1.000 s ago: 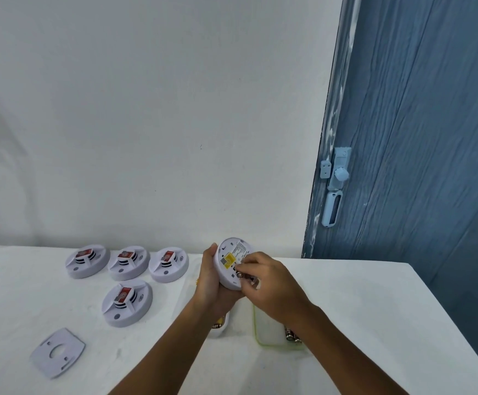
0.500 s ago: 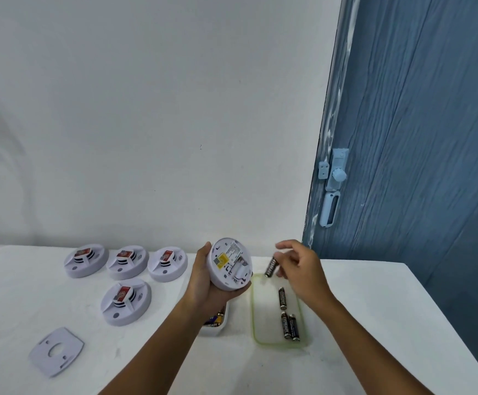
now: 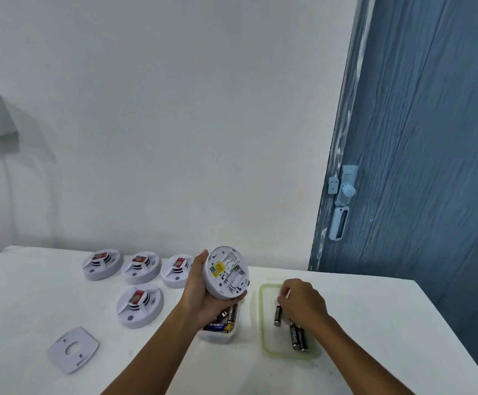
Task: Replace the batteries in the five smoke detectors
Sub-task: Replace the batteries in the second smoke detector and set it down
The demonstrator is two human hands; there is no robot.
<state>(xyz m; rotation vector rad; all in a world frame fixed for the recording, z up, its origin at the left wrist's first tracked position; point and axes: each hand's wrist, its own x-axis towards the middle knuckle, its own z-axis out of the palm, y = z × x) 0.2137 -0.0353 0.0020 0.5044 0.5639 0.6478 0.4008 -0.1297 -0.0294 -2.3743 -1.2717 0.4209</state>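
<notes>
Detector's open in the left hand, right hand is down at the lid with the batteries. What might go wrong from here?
The batteries lie loose on the shallow lid; the right hand may knock them rolling. More batteries fill the tub beside it, so mixing is likely. The left hand holds the detector tilted; it may slip.

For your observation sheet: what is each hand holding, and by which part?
The left hand grips the smoke detector by its round rim, back facing up. Whether the right hand, over the lid, holds anything cannot be told.
</notes>
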